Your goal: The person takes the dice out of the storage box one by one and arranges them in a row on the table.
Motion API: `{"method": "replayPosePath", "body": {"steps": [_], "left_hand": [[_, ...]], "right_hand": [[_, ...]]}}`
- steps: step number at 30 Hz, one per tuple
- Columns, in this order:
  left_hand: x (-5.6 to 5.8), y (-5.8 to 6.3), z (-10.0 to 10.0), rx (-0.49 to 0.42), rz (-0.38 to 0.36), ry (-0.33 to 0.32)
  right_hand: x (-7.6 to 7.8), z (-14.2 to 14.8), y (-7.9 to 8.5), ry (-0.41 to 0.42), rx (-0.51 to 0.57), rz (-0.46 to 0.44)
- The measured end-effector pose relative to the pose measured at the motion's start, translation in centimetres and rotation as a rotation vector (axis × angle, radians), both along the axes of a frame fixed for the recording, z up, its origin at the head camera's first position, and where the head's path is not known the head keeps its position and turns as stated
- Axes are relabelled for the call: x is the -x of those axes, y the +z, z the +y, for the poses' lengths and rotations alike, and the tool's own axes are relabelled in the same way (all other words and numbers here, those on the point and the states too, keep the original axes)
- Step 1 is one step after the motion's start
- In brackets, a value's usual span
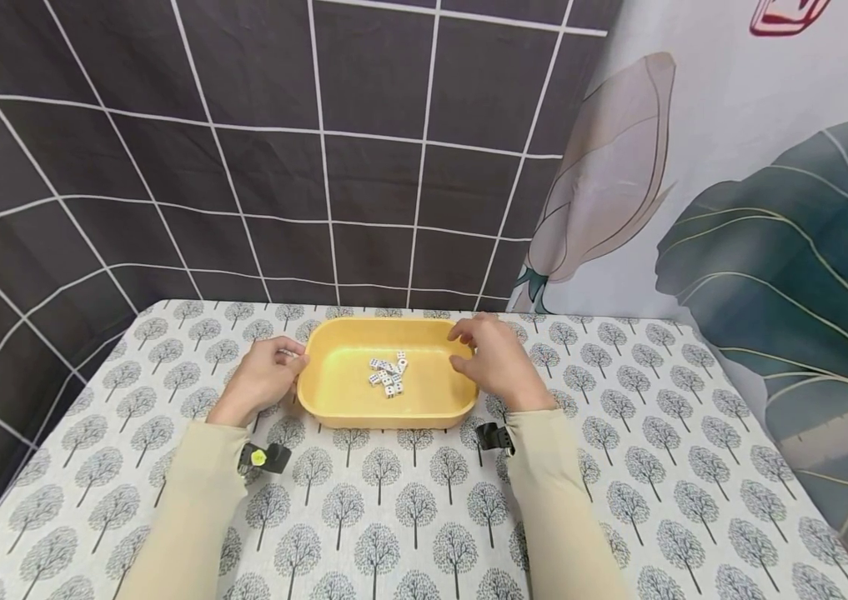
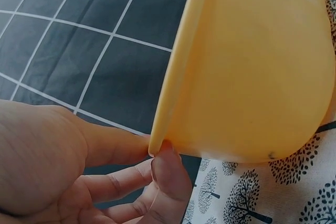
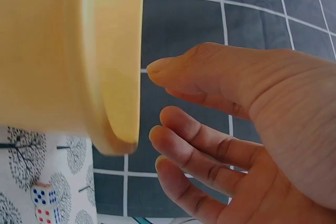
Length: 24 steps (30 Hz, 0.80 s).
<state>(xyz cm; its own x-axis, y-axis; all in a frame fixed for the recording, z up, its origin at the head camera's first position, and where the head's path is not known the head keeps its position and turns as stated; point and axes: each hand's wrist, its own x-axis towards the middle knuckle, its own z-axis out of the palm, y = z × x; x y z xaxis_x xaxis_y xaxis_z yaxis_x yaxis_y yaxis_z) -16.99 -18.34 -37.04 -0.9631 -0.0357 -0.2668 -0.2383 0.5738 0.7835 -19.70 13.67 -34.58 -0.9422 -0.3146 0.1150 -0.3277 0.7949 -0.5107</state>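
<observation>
A yellow plastic tub [image 1: 386, 412] stands on the patterned cloth. Inside it, a small heap of white dice [image 1: 388, 375] with dark and red pips lies near the middle. My left hand [image 1: 262, 375] is at the tub's left end. In the left wrist view, the thumb and a finger [image 2: 170, 171] pinch the tub's rim [image 2: 167, 95]. At the right end is my right hand [image 1: 497, 358], its fingers loosely bent. In the right wrist view, those fingers [image 3: 181, 129] stand apart from the tub's rim [image 3: 118, 108], holding nothing.
In the right wrist view, a couple of dice [image 3: 44, 200] show on the cloth outside the tub. The white tablecloth [image 1: 378, 508] has a tree print. Behind the table hangs a dark grid-patterned curtain [image 1: 371, 175], and at right a floral one [image 1: 611, 167].
</observation>
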Motion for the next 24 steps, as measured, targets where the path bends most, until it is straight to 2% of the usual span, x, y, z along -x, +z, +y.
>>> {"method": "replayPosePath", "body": {"steps": [10, 24], "left_hand": [[0.0, 0.0, 0.0, 0.002, 0.009, -0.003], [0.0, 0.1, 0.1, 0.009, 0.016, -0.016]], "right_hand": [[-0.1, -1.5, -0.7, 0.039, -0.008, -0.014], [-0.4, -4.5, -2.5, 0.037, -0.062, -0.079]]}}
